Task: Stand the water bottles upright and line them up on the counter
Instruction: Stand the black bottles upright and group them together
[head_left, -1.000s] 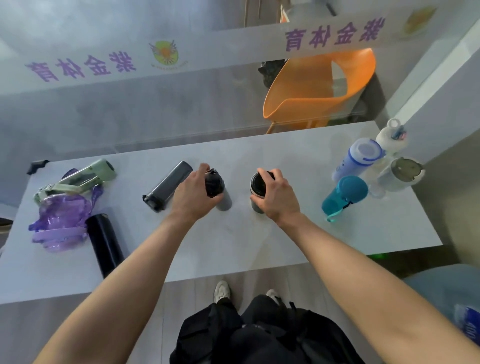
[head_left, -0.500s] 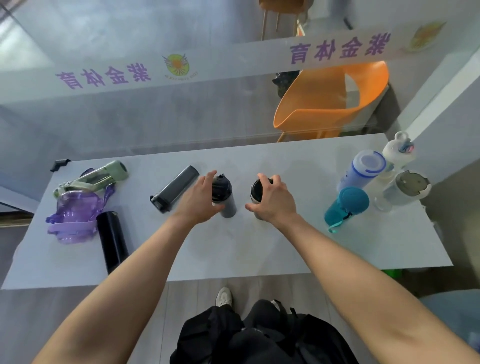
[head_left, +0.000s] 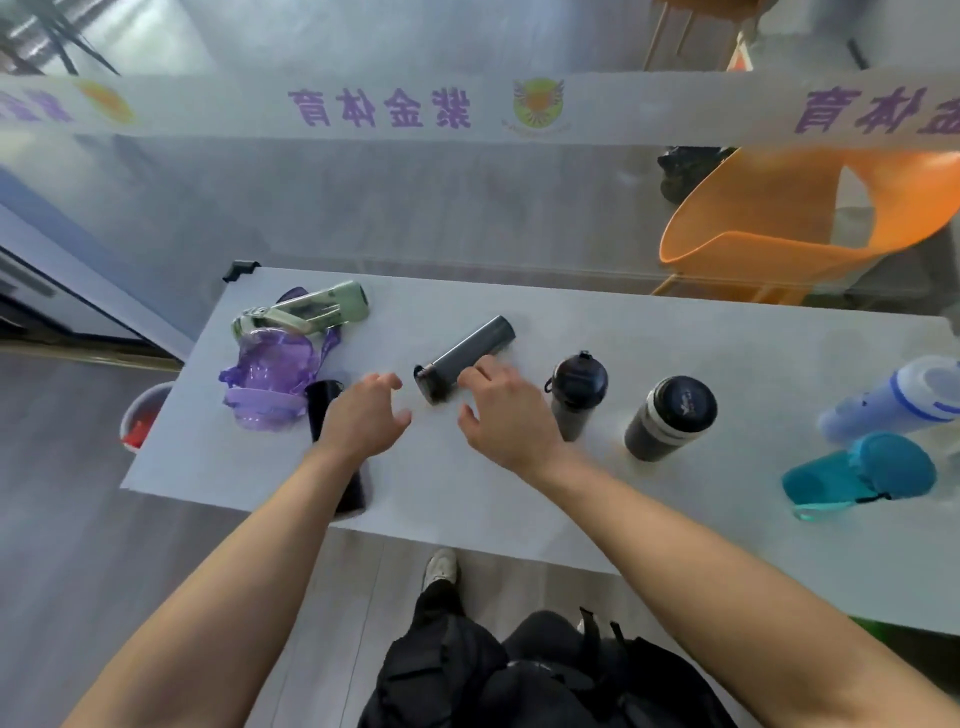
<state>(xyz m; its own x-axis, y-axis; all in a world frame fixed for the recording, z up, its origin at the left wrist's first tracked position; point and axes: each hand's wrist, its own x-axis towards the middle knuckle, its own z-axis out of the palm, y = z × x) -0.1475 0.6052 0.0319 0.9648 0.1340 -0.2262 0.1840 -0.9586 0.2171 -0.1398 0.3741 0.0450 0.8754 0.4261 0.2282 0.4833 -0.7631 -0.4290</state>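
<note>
Two hands, left (head_left: 363, 418) and right (head_left: 506, 413), open, empty | flank lying grey bottle (head_left: 465, 358) mid-bench (head_left: 467, 499) | risk: it rolls toward upright black bottle (head_left: 576, 395), toppling it.

Your left hand (head_left: 363, 418) and right hand (head_left: 506, 415) hang spread-fingered on either side of the grey bottle (head_left: 465, 358) lying on the counter (head_left: 519, 493), your right fingertips at its side. The black-capped bottle (head_left: 576, 395) and the dark tumbler (head_left: 670, 418) stand upright to your right, while the black flask (head_left: 332, 441) lies partly under your left wrist
</note>
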